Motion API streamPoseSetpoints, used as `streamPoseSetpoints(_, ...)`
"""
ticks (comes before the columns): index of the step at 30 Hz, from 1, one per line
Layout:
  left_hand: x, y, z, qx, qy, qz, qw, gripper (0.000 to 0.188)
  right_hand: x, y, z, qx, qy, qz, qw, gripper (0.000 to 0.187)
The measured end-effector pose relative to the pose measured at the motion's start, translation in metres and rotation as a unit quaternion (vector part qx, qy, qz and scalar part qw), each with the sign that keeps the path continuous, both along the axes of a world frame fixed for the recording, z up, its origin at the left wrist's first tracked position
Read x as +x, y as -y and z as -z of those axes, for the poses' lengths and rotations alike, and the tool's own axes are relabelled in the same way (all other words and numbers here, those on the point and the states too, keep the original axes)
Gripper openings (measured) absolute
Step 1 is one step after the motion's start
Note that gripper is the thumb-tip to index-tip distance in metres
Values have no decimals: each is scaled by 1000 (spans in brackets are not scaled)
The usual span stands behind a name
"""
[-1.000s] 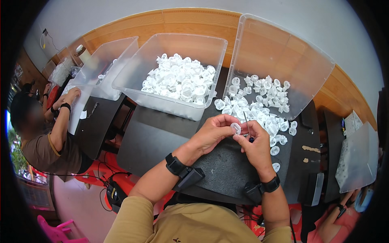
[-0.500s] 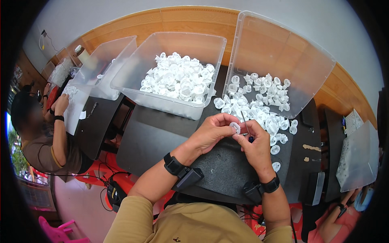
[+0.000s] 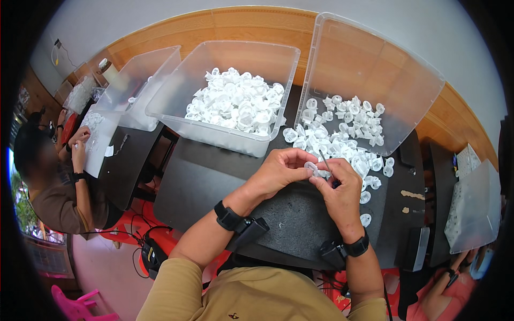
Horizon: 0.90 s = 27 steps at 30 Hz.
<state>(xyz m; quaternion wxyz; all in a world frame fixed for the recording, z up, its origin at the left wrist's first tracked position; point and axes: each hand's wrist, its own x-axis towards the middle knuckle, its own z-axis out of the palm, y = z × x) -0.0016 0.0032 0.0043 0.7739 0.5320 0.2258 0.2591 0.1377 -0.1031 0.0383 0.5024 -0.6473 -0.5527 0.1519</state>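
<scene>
Over the dark table, my left hand (image 3: 281,174) pinches a small round white plastic part (image 3: 312,168) between thumb and fingers. Close beside it on the right, my right hand (image 3: 345,187) has its fingers curled round a thin tool that looks like a small screwdriver (image 3: 324,158). Its slim metal shaft points up and away, and its dark handle is mostly hidden in the palm. The thumb and fingertips of that hand also meet the right side of the part. Just beyond both hands lies a loose pile of similar white parts (image 3: 321,140).
A clear bin (image 3: 214,136) heaped with white parts stands at the back left. Another clear bin (image 3: 407,69) lies tipped on its side, spilling parts onto the table (image 3: 209,187). At far left a co-worker (image 3: 59,182) handles parts. A grey box (image 3: 420,249) stands at right.
The white part has turned in my fingers and now shows its side. My right hand has shifted slightly right, with the tool tilted differently. The co-worker's hands have moved down.
</scene>
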Motion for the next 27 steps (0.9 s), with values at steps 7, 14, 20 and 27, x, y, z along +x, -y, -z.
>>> streamPoseSetpoints(7, 4, 2, 6, 18, -10, -14, 1000, 22, -1, 0, 6, -3, 18, 11, 1000, 28)
streamPoseSetpoints(14, 8, 0, 19, 33, -2, -11, 999, 22, 7, -4, 17, 39, 73, -17, 996, 28)
streamPoseSetpoints(20, 8, 4, 11, 14, 8, -7, 1000, 26, 19, -4, 11, -27, 27, -28, 999, 27)
streamPoseSetpoints(27, 6, 10, 0, -85, 72, 6, 994, 35, 23, -4, 5, -94, -161, -27, 982, 24)
